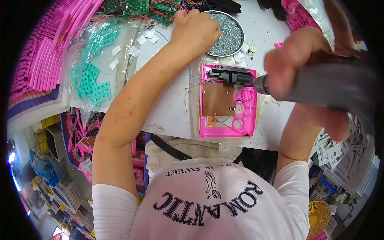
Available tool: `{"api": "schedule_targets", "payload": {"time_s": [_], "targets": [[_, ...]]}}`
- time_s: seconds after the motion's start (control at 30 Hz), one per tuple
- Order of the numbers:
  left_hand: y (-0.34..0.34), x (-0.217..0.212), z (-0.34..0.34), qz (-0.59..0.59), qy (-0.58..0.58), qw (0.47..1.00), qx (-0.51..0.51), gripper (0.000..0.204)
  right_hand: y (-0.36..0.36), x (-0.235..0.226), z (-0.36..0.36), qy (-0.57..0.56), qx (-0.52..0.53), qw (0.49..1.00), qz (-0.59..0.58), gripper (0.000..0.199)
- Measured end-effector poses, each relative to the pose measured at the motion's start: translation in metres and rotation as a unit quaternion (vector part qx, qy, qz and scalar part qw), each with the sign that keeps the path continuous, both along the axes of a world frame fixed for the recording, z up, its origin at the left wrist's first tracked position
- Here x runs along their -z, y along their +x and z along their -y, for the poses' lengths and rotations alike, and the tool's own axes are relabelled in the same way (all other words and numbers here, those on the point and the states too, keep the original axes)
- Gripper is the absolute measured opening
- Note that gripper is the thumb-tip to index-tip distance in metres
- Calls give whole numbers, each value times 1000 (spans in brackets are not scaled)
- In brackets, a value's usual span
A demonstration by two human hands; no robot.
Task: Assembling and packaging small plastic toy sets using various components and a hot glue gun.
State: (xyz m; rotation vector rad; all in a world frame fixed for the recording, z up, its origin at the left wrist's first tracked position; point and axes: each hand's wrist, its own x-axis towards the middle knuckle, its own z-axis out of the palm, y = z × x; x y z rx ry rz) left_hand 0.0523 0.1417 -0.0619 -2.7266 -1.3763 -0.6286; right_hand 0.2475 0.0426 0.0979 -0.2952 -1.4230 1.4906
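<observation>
My left hand [196, 33] rests at the left rim of a round metal dish [226, 37] full of small silver screws. Its fingers are curled, and whatever they pinch is hidden. In my right hand [294, 60], smeared by motion, is a dark grey electric screwdriver [324, 86] held sideways, its nose toward the pink casing. That open pink plastic casing [250, 104] lies on the table in front of me. Inside it sit a brown circuit board [219, 100] and a black mechanism [232, 75] along the far edge. Thin coloured wires stick out at the left.
Pink plastic parts [44, 52] are stacked at the far left beside a clear bag of teal pieces [90, 80]. Green circuit boards [136, 8] with wires lie at the back. White square pads [149, 36] are scattered near my left forearm. Grey-white parts [336, 148] fill a bin at right.
</observation>
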Motion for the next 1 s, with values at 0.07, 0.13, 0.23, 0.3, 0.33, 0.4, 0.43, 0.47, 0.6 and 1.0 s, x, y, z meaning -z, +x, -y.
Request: {"api": "schedule_targets", "payload": {"time_s": [0.07, 0.13, 0.23, 0.3, 0.33, 0.4, 0.43, 0.47, 0.6, 1.0], "targets": [[3, -6, -3, -16, 13, 1000, 8, 23, -16, -14, 12, 4, 44, 999, 21, 74], [6, -9, -5, -40, -17, 999, 14, 22, -4, 5, -4, 22, 15, 999, 19, 71], [4, -19, -1, 59, -92, 993, 38, 21, -19, 17, 6, -41, 285, 952, 104, 65], [-9, -33, 22, 181, -149, 969, 81, 18, -31, 26, 9, -73, 323, 943, 41, 54], [-13, -43, 43, 244, -175, 946, 119, 14, -14, 36, 13, -67, 266, 962, 12, 51], [-13, -61, 88, 175, -101, 969, 144, 9, -1, 43, 20, -30, 170, 985, -18, 44], [-12, -62, 102, 176, -95, 967, 156, 10, 0, 41, 25, 1, 130, 991, -20, 39], [-9, -58, 112, 184, -92, 963, 176, 12, 5, 34, 30, 36, 111, 993, 0, 39], [-5, -48, 132, 268, -81, 946, 161, 15, 5, 27, 36, 75, 51, 996, 12, 39], [0, -51, 136, 219, -65, 961, 154, 22, 11, 37, 38, 70, 58, 995, 27, 34]]}}
